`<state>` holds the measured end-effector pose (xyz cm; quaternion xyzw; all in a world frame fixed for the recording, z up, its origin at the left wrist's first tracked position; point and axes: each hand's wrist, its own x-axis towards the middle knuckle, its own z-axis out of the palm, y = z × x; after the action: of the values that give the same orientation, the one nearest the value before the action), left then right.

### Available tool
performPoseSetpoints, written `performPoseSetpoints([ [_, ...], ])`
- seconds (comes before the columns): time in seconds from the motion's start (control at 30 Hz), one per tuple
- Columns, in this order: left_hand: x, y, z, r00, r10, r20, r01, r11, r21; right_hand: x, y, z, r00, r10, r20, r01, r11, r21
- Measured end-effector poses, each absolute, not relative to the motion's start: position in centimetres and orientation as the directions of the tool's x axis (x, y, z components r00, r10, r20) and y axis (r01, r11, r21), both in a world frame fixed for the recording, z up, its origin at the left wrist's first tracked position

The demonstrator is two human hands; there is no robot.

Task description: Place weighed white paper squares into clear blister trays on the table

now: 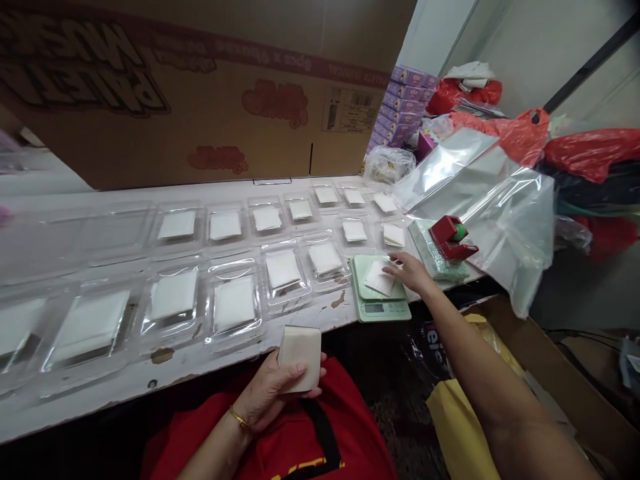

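Note:
My left hand is closed around a stack of thin, off-white square sheets, held above my lap with the thumb across its face. At the table's front edge, a pale green digital scale carries a few white square sheets lying slightly fanned. My right hand reaches over the scale, fingers apart, the fingertips at the right edge of those sheets. Clear plastic trays stand in rows to the left, many with a small white stack inside.
A large cardboard box stands behind the trays. Right of the scale, a red tape dispenser sits on a green-white pack. Clear plastic sheeting drapes over the table's right end. Purple boxes are stacked behind.

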<state>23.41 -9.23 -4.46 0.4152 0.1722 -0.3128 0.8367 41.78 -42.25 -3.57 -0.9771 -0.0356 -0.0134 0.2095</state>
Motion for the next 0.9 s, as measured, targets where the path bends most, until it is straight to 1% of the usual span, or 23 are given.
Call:
performPoseSetpoints([
  [0.1,23.1,-8.6,-4.3,0.754,-0.371,-0.542,0.656,0.477,0.585,42.8,-41.3,-2.9,0.982,0.120,-0.148,0.070,-0.949,-0.309],
  [0.17,22.8,-8.0,-4.2,0.762,-0.362,-0.537,0.646,0.488,0.587,43.4,-40.7,-2.5,0.965,0.124,-0.232,0.063,-0.965,-0.253],
  [0.27,22.0,-7.3,-4.1,0.773,-0.351,-0.528,0.631,0.500,0.592,44.0,-40.1,-2.0,0.946,0.123,-0.300,0.057,-0.974,-0.220],
  [0.37,21.3,-6.7,-3.8,0.793,-0.345,-0.502,0.606,0.526,0.597,44.3,-39.6,-1.7,0.927,0.154,-0.341,0.092,-0.977,-0.191],
  [0.5,20.3,-6.3,-3.5,0.811,-0.273,-0.518,0.571,0.564,0.596,44.1,-39.1,-1.4,0.917,0.210,-0.339,0.159,-0.972,-0.174],
  [0.63,19.4,-5.4,-3.1,0.815,-0.193,-0.546,0.537,0.604,0.589,42.6,-39.3,-1.8,0.923,0.250,-0.293,0.198,-0.961,-0.195],
  [0.83,19.0,-2.3,-3.2,0.826,-0.188,-0.532,0.511,0.648,0.565,40.9,-39.9,-2.7,0.962,0.174,-0.210,0.084,-0.922,-0.378],
  [0.9,19.1,-1.4,-3.4,0.829,-0.162,-0.536,0.495,0.658,0.567,40.7,-39.4,-2.5,0.971,0.135,-0.195,0.049,-0.919,-0.392],
])
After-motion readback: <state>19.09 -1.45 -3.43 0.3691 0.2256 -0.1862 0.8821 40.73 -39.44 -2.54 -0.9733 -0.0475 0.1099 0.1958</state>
